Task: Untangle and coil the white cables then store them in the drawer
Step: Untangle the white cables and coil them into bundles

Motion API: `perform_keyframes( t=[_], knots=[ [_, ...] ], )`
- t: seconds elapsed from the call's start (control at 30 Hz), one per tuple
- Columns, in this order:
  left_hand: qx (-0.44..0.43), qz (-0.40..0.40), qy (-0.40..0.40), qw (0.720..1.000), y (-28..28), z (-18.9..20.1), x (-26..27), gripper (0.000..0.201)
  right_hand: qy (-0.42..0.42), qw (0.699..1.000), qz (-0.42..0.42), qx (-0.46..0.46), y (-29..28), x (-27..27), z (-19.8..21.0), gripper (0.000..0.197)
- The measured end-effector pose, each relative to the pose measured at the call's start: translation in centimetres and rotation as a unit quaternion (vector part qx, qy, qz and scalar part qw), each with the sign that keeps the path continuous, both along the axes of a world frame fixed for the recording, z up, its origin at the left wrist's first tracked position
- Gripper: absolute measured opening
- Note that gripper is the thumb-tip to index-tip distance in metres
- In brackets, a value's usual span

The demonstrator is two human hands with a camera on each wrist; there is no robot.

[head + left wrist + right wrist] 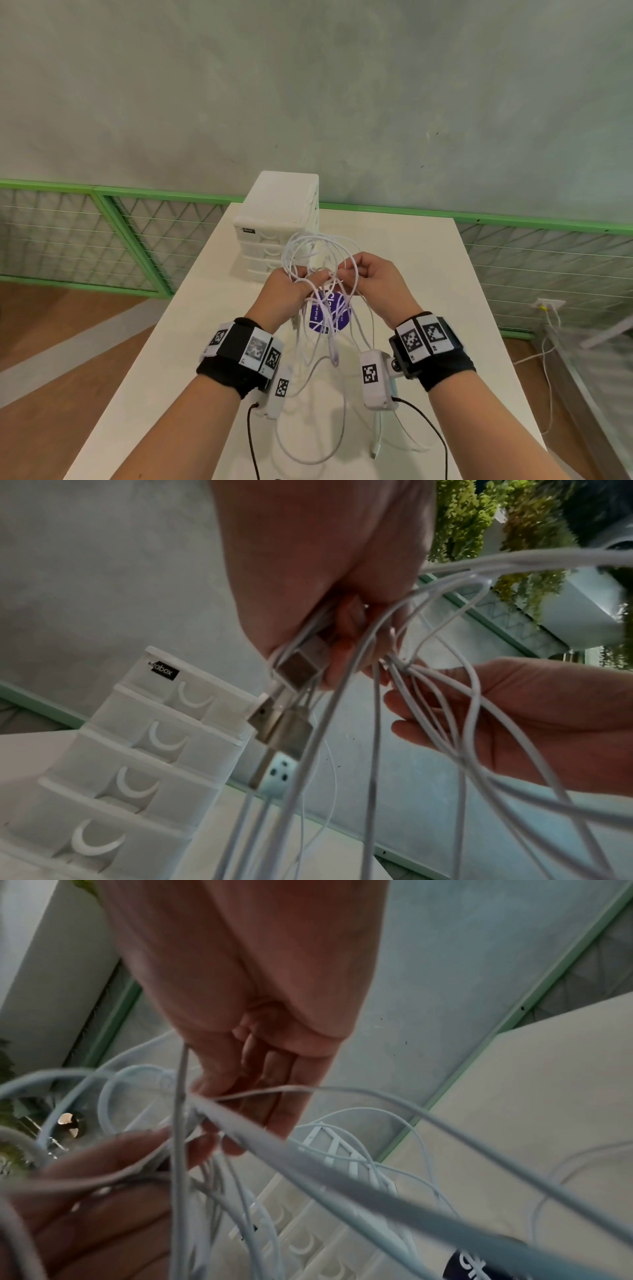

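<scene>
Both hands — left [287, 287], right [371, 278] — hold tangled cables [318, 270] above the surface [191, 342], fingers clamped on strands; drawers [274, 226] behind.

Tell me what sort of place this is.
Probably an indoor work or demo space, not a home: a bare white table against a plain plaster wall, green-framed mesh panels along its foot, and a small drawer unit.
</scene>
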State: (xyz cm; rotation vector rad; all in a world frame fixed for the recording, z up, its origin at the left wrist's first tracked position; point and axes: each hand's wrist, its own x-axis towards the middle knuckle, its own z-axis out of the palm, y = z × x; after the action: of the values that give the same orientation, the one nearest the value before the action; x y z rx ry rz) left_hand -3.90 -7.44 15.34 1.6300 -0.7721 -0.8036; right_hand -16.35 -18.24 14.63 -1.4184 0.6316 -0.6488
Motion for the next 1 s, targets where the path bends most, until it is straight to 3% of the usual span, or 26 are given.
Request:
perform_keyframes(
  t=[0.1,0.2,0.37,0.53,0.7,0.8,0.9,1.0],
  knots=[
    [0.007,0.024,-0.016,1.000,0.0,-0.1,0.9,0.024,-0.002,0.995,-0.098,0.025,-1.6,-1.0,0.0,0.006],
    [0.013,0.007,-0.054,0.998,0.2,-0.2,0.9,0.020,0.006,0.992,-0.126,0.019,-2.4,-1.8,-0.1,0.008],
    [-0.026,0.053,-0.057,0.997,-0.1,-0.8,0.6,0.039,-0.025,0.993,-0.111,0.023,-2.1,-1.8,-0.6,0.009],
    [-0.025,0.051,-0.061,0.997,-0.1,-0.9,1.1,0.036,-0.028,0.993,-0.111,-0.010,-2.1,-2.0,-0.7,0.009],
    [-0.032,0.085,-0.058,0.994,0.0,-0.8,1.3,0.017,0.008,0.995,-0.085,-0.043,-2.0,-2.0,-0.7,0.007],
    [-0.033,0.132,-0.058,0.989,0.1,-1.3,2.1,0.011,0.084,0.996,-0.009,-0.026,-2.4,-2.4,-1.1,0.008],
    [-0.032,0.138,-0.062,0.988,0.3,-1.7,2.3,0.015,0.227,0.968,0.080,-0.071,-2.5,-3.0,-1.9,0.012],
    [-0.028,0.135,-0.034,0.990,0.3,-1.8,2.0,0.012,0.261,0.958,0.097,-0.062,-2.3,-3.3,-2.5,0.007]
  ],
)
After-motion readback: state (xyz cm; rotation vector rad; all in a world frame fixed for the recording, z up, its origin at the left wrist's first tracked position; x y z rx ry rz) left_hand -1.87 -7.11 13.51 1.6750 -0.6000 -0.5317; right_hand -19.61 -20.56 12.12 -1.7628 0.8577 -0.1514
